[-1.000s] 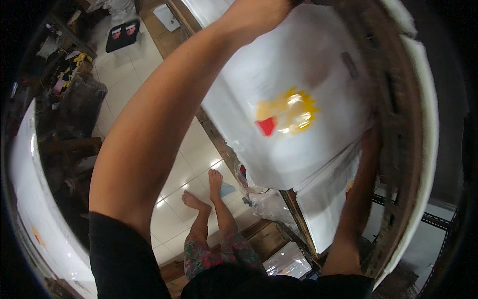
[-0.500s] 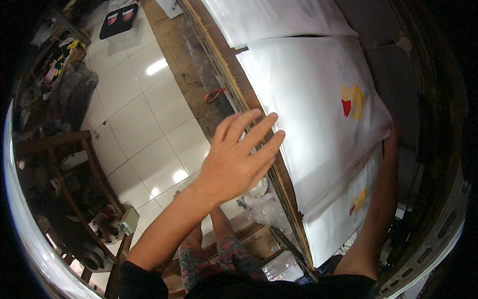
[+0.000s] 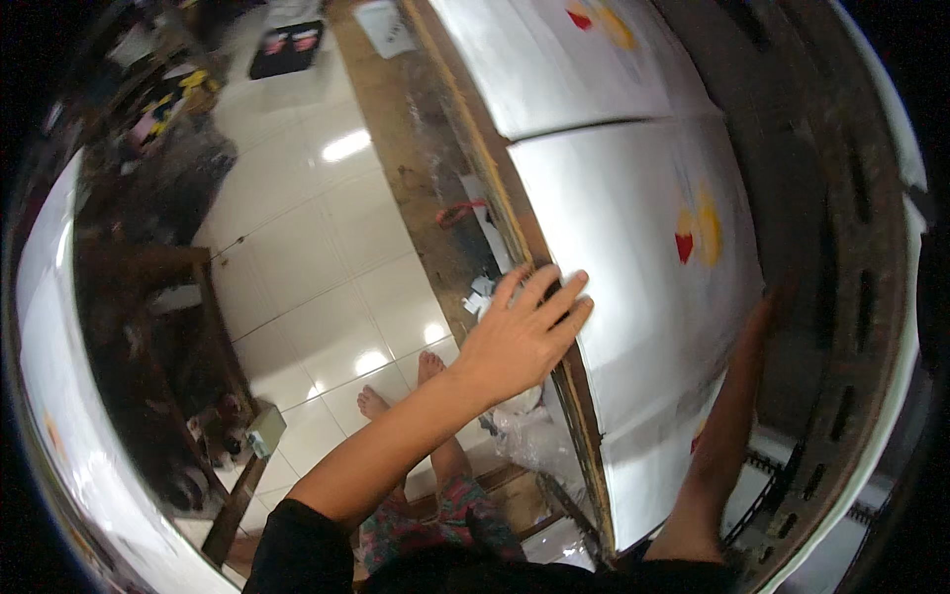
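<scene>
A smooth white sheet [image 3: 623, 257] with a red and yellow print lies along a wood-edged table [image 3: 492, 163]. My left hand [image 3: 529, 332] rests at its near left edge, fingers spread over the border and holding nothing. At the sheet's opposite edge, my right hand [image 3: 775, 300] is dim and blurred, so its fingers cannot be made out. Another white sheet [image 3: 554, 74] with the same print lies beyond, its border meeting the middle one. Closer to me, a third white sheet [image 3: 638, 485] is partly covered by my right forearm.
A brown plank [image 3: 386, 119] runs beside the table, with a red loop [image 3: 460, 213] near it. Crumpled clear plastic [image 3: 534, 441] hangs below the table edge. Left stand a wooden frame [image 3: 223, 337] and a dark printed item [image 3: 287, 49] on the tiled floor. A slotted metal rail [image 3: 841, 416] is at right.
My view has shifted, showing more of the far sheet. My left hand has come down onto the table edge. The middle sheet's right side, earlier pulled out at my right hand, now lies straighter.
</scene>
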Motion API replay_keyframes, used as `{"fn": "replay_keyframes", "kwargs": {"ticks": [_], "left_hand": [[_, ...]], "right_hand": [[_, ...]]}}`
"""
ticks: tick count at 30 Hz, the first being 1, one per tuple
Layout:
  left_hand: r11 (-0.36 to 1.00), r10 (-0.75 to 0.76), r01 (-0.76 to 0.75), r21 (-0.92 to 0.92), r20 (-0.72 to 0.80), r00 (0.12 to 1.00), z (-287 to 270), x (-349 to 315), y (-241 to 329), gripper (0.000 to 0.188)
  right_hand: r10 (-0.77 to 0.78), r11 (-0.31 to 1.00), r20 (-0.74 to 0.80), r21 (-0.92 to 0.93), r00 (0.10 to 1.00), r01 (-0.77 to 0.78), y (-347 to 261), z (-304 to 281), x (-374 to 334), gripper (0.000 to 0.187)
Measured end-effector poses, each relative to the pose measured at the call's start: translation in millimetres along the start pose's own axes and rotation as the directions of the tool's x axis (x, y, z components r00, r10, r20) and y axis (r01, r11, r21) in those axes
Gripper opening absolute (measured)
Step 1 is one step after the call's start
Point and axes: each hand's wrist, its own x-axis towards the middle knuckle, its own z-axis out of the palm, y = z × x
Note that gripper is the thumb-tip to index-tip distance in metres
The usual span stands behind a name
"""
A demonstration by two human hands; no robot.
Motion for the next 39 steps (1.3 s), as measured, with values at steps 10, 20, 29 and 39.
{"fn": "replay_keyframes", "kwargs": {"ticks": [10,20,29,39], "left_hand": [[0.991,-0.133,0.132,0.016,0.164,0.978,-59,-120,63,0.06],[0.733,-0.589,0.679,0.045,-0.457,0.666,-233,-291,189,0.037],[0.161,-0.605,0.946,0.281,-0.729,0.32,-309,-475,225,0.049],[0.249,-0.652,0.928,0.278,-0.661,0.373,-303,-544,231,0.059]], "right_hand": [[-0.327,0.755,0.7,0.598,0.634,-0.27,-201,-97,-329,0.031],[-0.787,0.573,0.615,0.762,0.058,-0.302,-285,-156,-421,0.023],[-0.648,0.625,0.756,0.599,0.095,-0.501,-309,-187,-491,0.025],[-0.727,0.627,0.673,0.567,-0.139,-0.535,-342,-276,-598,0.027]]}}
